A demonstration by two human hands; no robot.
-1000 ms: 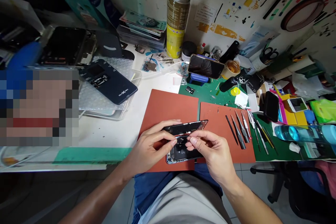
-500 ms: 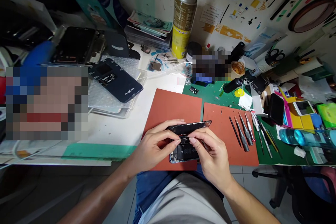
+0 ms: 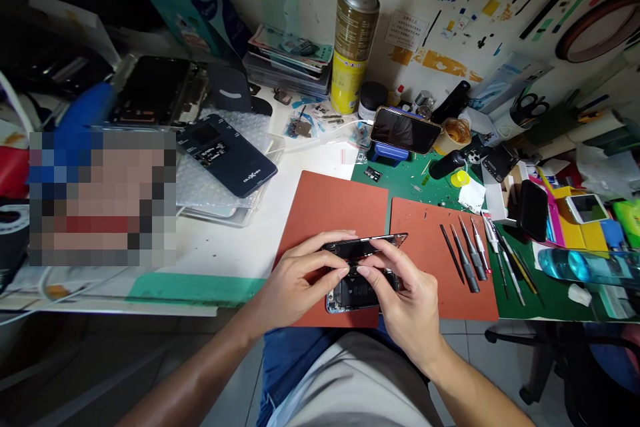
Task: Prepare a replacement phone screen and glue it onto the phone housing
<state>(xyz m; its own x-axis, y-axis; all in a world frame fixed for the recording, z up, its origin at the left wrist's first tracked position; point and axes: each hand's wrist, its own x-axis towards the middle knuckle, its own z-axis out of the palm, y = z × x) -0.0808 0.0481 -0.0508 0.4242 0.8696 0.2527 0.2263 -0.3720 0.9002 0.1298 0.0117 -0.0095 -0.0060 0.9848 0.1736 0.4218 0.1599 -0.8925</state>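
An opened smartphone (image 3: 356, 295) is held low over the left reddish-brown mat (image 3: 333, 203), its screen panel (image 3: 345, 249) tilted up at the far side. My left hand (image 3: 303, 277) is closed at the phone's left, fingers behind the panel, thumb and forefinger pinched over the gap. My right hand (image 3: 413, 290) grips from the other side, forefinger bent against the panel and thumb inside near the left fingertips. Any small part between the fingertips is too hidden to name. A black battery shows in the phone's body.
Screwdrivers (image 3: 465, 257) and tweezers (image 3: 507, 260) lie to the right. A phone on a blue stand (image 3: 405, 130) is behind, beside a spray can (image 3: 355, 40). At left, a dark blue card-like plate (image 3: 230, 157) rests on bubble wrap. A blue bottle (image 3: 590, 267) lies far right.
My right forefinger has gone from a pinch with the thumb up to the screen panel. The small dark part seen between my fingertips is now mostly covered. The view has shifted slightly.
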